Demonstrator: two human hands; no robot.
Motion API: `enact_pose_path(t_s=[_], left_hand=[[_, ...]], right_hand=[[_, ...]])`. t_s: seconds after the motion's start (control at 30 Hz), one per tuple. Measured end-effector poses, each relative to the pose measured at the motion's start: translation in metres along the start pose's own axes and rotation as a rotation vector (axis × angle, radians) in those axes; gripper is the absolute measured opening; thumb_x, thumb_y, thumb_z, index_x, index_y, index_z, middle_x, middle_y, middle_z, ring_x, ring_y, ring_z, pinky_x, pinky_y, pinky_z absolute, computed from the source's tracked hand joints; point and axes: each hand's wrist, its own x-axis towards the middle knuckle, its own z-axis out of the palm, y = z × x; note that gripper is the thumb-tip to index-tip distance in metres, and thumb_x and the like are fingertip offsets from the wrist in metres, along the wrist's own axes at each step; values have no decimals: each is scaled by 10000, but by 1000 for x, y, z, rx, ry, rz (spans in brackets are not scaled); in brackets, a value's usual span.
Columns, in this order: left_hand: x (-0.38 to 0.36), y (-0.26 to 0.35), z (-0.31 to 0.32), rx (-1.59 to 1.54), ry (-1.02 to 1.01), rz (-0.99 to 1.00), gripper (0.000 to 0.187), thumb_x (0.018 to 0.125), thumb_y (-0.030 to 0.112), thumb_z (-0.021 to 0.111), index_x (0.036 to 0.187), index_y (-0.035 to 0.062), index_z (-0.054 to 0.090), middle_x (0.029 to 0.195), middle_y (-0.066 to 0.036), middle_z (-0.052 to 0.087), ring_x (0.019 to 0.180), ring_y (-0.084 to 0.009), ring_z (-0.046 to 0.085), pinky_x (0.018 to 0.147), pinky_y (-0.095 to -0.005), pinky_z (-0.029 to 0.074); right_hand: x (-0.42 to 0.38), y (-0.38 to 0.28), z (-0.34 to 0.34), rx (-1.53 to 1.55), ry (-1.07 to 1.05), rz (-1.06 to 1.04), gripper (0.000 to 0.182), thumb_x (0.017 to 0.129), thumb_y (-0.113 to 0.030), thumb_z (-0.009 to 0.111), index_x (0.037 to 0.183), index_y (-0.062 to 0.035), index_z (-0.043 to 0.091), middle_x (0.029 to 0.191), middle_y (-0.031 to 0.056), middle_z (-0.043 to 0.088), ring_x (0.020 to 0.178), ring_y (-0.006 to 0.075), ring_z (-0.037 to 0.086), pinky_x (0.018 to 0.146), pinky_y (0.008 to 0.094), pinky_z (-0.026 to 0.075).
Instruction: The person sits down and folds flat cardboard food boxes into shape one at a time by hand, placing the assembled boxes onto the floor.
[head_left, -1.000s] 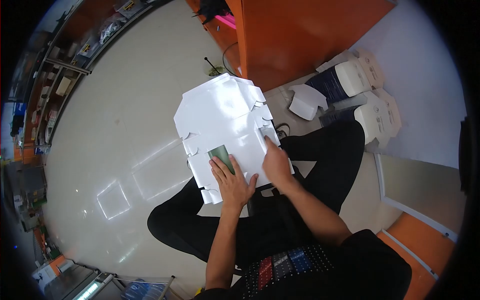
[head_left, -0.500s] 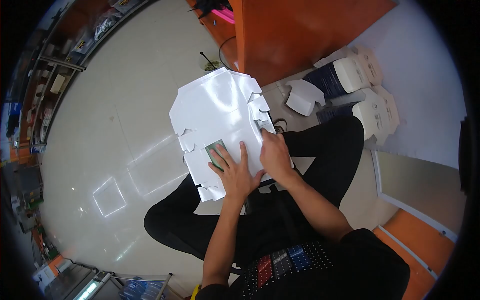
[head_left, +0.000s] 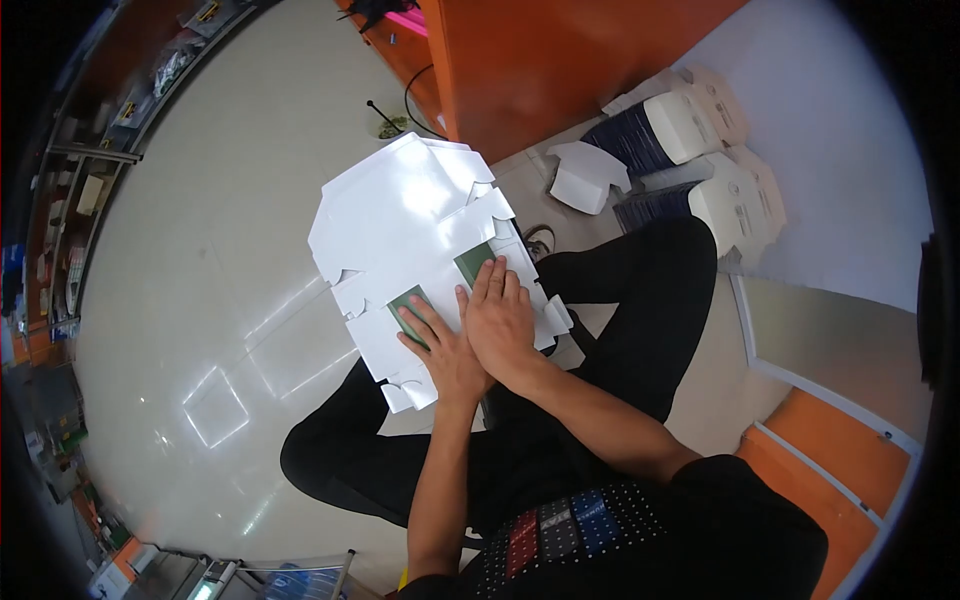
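Note:
An unfolded white carton sheet (head_left: 385,225) with cut flaps and tabs lies across my lap. My left hand (head_left: 445,355) rests open on it, fingers spread over a dark green rectangular piece (head_left: 407,298) on the left side. A second green rectangle (head_left: 472,262) shows farther up on the right side, partly covered by my right hand (head_left: 500,318). That hand lies with its fingers stretched out, fingertips pressed on the green rectangle. The two hands overlap near the wrists.
Stacks of flattened cartons (head_left: 690,125) stand by the wall at right, with a loose white carton piece (head_left: 588,178) beside them. An orange cabinet (head_left: 560,70) rises ahead. Shelves (head_left: 95,180) with goods line the left. A potted plant (head_left: 393,127) stands behind the sheet.
My right hand has moved from the sheet's right edge inward, onto the second green rectangle, which now shows. My left hand stays on the first. The view has shifted slightly.

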Motion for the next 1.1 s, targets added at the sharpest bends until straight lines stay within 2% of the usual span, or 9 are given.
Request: enact_pose_path(t_s=[0.1, 0.13, 0.2, 0.33, 0.37, 0.47, 0.6, 1.0, 1.1], left_hand=[[6, 11, -28, -34, -131, -53, 975, 785, 462, 749, 1589, 156, 290, 1582, -413, 28, 1455, -626, 2, 1077, -789, 88], [7, 11, -28, -40, -111, -34, 975, 787, 483, 747, 1586, 155, 295, 1584, -409, 31, 1456, -623, -1, 1083, -784, 86], [3, 12, -26, -58, -73, -9, 976, 791, 526, 743, 1580, 153, 305, 1587, -401, 36, 1458, -619, -6, 1095, -773, 83], [1, 28, -6, 261, -63, 353, 914, 772, 476, 767, 1561, 259, 361, 1593, -367, 111, 1478, -576, 62, 1045, -818, 136], [-1, 33, -4, 140, -119, 354, 900, 774, 468, 769, 1558, 303, 359, 1594, -354, 136, 1484, -556, 91, 1022, -833, 157], [1, 44, -27, 32, -267, 295, 905, 779, 466, 768, 1563, 317, 342, 1596, -349, 141, 1481, -555, 105, 1023, -830, 165], [-3, 39, -12, 62, -171, 322, 943, 770, 542, 765, 1571, 330, 316, 1604, -333, 144, 1481, -549, 114, 1019, -828, 171], [-2, 45, -14, 148, -209, 274, 904, 765, 556, 766, 1543, 305, 379, 1605, -300, 180, 1490, -524, 122, 1028, -821, 188], [0, 48, -23, 187, -318, 248, 892, 780, 517, 762, 1544, 262, 380, 1620, -257, 189, 1502, -502, 111, 1050, -815, 161]], right_hand=[[37, 23, -46, 352, -407, 284, 304, 925, -186, 597, 1082, 72, 635, 1058, 303, 675, 988, 450, 663, 810, 520, 539], [42, 44, -32, 412, -403, 281, 159, 879, -103, 583, 963, 20, 639, 901, 279, 684, 893, 473, 674, 786, 566, 536], [50, 67, -45, 500, -403, 169, 145, 875, -86, 572, 940, 27, 636, 944, 282, 674, 939, 485, 642, 855, 544, 510], [59, 101, -25, 676, -439, 187, 250, 883, -108, 633, 1083, 38, 667, 973, 255, 695, 916, 395, 671, 836, 454, 509], [56, 109, -12, 732, -434, 196, 277, 887, -96, 645, 1127, 38, 679, 954, 241, 708, 874, 355, 693, 808, 419, 517], [60, 115, -5, 773, -479, 222, 324, 847, -168, 683, 1090, 45, 666, 1051, 294, 668, 1016, 460, 629, 884, 465, 496], [66, 112, -12, 907, -505, 315, 252, 829, -147, 689, 991, 46, 696, 953, 290, 680, 954, 453, 648, 852, 468, 503], [60, 65, -40, 420, -388, 47, 177, 867, -112, 625, 958, 17, 706, 1008, 255, 680, 948, 429, 640, 839, 499, 507], [56, 52, -52, 353, -514, 27, 263, 896, -143, 601, 1066, 44, 675, 1073, 242, 677, 956, 425, 643, 849, 486, 521]])
